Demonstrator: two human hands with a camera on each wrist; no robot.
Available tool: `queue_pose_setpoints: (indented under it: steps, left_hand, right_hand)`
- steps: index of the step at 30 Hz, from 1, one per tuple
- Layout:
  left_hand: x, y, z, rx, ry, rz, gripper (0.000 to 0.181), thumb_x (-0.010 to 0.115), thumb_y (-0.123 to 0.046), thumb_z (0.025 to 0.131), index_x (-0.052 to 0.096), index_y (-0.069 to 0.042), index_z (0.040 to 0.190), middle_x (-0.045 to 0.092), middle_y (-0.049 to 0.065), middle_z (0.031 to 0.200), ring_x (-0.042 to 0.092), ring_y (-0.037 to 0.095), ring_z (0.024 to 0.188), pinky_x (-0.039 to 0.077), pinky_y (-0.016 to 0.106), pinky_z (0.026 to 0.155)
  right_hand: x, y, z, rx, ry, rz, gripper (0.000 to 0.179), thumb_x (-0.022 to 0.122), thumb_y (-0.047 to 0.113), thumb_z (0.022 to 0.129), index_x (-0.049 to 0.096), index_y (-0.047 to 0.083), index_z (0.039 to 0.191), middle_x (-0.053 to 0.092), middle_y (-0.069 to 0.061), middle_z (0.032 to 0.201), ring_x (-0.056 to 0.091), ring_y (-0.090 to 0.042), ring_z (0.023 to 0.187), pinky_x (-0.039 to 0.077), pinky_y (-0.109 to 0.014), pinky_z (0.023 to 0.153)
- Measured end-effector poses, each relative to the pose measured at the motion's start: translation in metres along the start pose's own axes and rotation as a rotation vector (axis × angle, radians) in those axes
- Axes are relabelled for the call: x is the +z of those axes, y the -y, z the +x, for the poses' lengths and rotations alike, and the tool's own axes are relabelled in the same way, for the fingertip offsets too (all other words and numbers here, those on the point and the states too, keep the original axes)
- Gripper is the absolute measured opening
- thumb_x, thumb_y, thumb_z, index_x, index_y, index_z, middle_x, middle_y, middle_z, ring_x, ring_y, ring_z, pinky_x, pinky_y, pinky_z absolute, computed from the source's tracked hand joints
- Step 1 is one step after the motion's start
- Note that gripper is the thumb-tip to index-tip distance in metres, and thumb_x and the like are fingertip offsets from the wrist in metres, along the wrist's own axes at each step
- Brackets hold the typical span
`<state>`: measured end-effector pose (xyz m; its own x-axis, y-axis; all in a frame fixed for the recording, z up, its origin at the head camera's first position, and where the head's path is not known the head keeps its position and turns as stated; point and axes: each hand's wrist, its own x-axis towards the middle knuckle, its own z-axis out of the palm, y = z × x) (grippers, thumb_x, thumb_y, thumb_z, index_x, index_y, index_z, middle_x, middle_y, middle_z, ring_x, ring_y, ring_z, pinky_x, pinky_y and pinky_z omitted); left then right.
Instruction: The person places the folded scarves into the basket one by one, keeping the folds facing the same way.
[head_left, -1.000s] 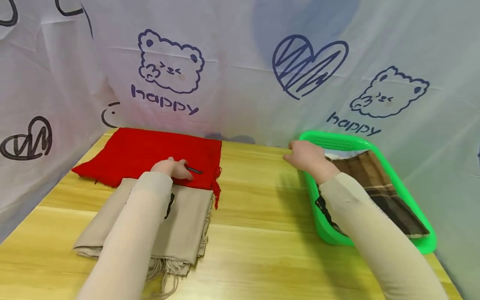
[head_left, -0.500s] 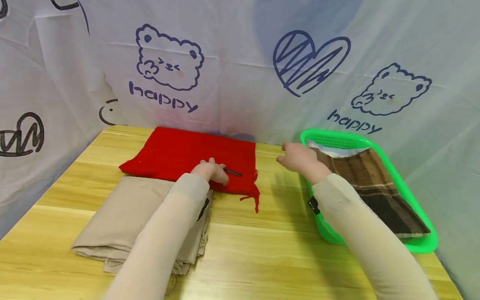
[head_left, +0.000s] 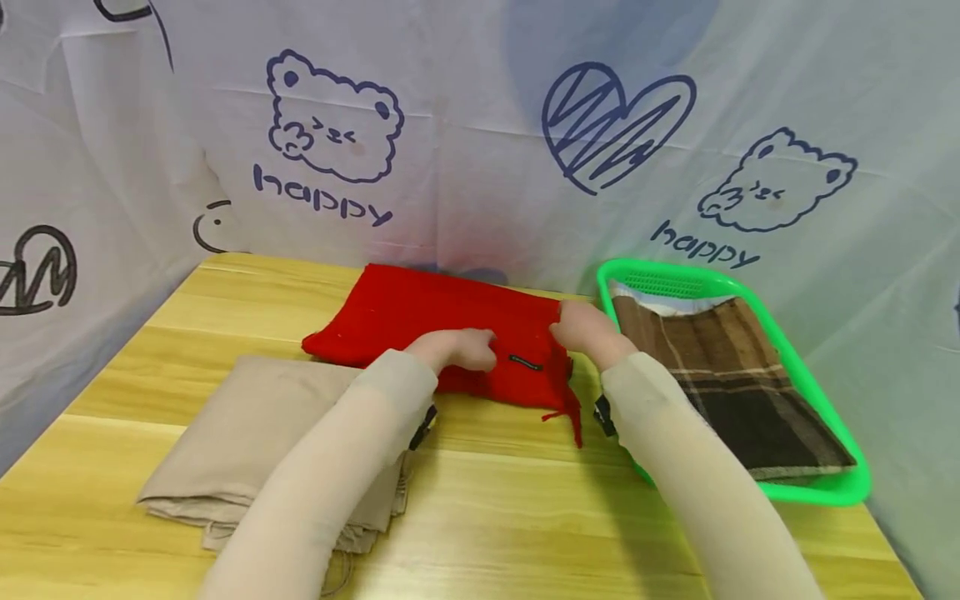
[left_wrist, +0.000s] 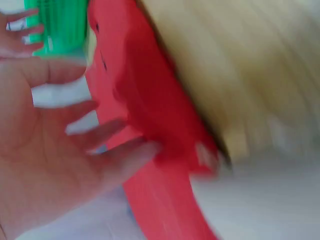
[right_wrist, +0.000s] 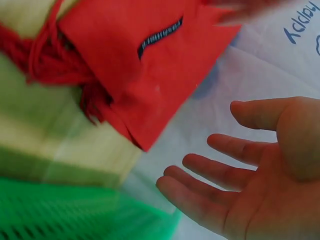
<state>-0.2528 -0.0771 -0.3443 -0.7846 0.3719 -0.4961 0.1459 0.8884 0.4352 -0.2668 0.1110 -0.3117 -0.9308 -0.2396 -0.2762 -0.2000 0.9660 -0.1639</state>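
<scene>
A folded red scarf (head_left: 450, 312) with a small dark label and fringe lies on the wooden table between my hands. Over its front part is my left hand (head_left: 461, 348), and in the left wrist view its fingers (left_wrist: 107, 137) are spread and fairly straight beside the red cloth. Whether they touch it I cannot tell. My right hand (head_left: 588, 329) is at the scarf's right end, by the basket's near-left side. Its fingers (right_wrist: 210, 172) are loosely extended with nothing in them, apart from the scarf in the right wrist view.
A green plastic basket (head_left: 851, 492) at the right contains a folded brown and black plaid scarf (head_left: 750, 383). A folded beige scarf (head_left: 247, 442) lies at the left, under my left forearm. Behind the table (head_left: 495, 500) hangs a white printed curtain (head_left: 480, 167).
The red scarf has slid right along the table, away from behind the beige scarf, as my left hand moved right with it. My right hand has shifted slightly left and down.
</scene>
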Motion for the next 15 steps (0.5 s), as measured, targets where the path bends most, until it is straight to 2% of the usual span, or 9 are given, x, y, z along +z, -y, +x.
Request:
queue_pose_setpoints:
  steps: [1,3,5,7,10,13,15]
  left_hand:
    - [-0.004,0.007,-0.002,-0.014,-0.063,0.037,0.060,0.042,-0.017,0.091,0.027,-0.010,0.148,0.026,0.011,0.153,0.028,0.029,0.137,0.032,0.041,0.107]
    - [-0.013,0.025,-0.007,-0.081,-0.181,0.119,0.054,0.041,-0.021,0.094,0.032,-0.009,0.146,0.030,0.016,0.149,0.028,0.036,0.136,0.030,0.049,0.109]
    - [-0.017,0.046,-0.011,-0.164,-0.233,0.161,0.054,0.042,-0.026,0.096,0.031,-0.011,0.146,0.026,0.020,0.149,0.023,0.042,0.135,0.027,0.056,0.108]
    - [-0.017,0.065,-0.017,-0.215,-0.198,0.129,0.057,0.042,-0.029,0.097,0.025,-0.013,0.149,0.016,0.021,0.153,0.014,0.044,0.138,0.020,0.061,0.109]
    - [-0.013,0.084,-0.022,-0.244,-0.090,0.053,0.063,0.041,-0.034,0.098,0.012,-0.017,0.152,-0.001,0.020,0.157,-0.003,0.046,0.141,0.011,0.066,0.109]
    - [-0.010,0.089,-0.022,-0.226,-0.028,-0.006,0.067,0.040,-0.035,0.097,0.006,-0.018,0.152,-0.007,0.020,0.156,-0.010,0.047,0.140,0.008,0.066,0.110]
    - [-0.010,0.088,-0.021,-0.206,-0.032,-0.014,0.067,0.041,-0.035,0.097,0.007,-0.017,0.152,-0.007,0.020,0.156,-0.010,0.048,0.140,0.007,0.065,0.111]
  right_hand:
    - [0.003,0.003,0.002,-0.002,0.004,-0.007,0.045,0.041,0.018,0.096,0.042,-0.010,0.132,0.052,-0.027,0.129,0.053,-0.037,0.115,0.042,-0.045,0.099]
    - [0.011,0.009,0.006,0.000,0.022,-0.028,0.050,0.042,0.020,0.097,0.036,-0.009,0.137,0.046,-0.027,0.136,0.046,-0.038,0.125,0.038,-0.045,0.105]
    - [0.022,0.016,0.011,-0.006,0.053,-0.041,0.055,0.042,0.024,0.099,0.028,-0.005,0.143,0.036,-0.026,0.144,0.034,-0.039,0.134,0.030,-0.047,0.111]
    - [0.035,0.022,0.014,-0.010,0.090,-0.021,0.059,0.041,0.029,0.099,0.022,0.001,0.147,0.026,-0.025,0.150,0.023,-0.041,0.139,0.022,-0.050,0.114]
    - [0.056,0.028,0.015,-0.004,0.175,0.007,0.064,0.040,0.036,0.099,0.012,0.012,0.151,0.011,-0.022,0.155,0.013,-0.045,0.141,0.014,-0.055,0.115]
    - [0.071,0.028,0.013,0.031,0.228,0.010,0.066,0.039,0.040,0.099,0.008,0.018,0.152,0.004,-0.019,0.157,0.010,-0.051,0.139,0.016,-0.060,0.112]
    - [0.076,0.027,0.013,0.046,0.239,-0.008,0.066,0.039,0.039,0.099,0.007,0.019,0.152,0.003,-0.018,0.157,0.010,-0.052,0.139,0.016,-0.061,0.112]
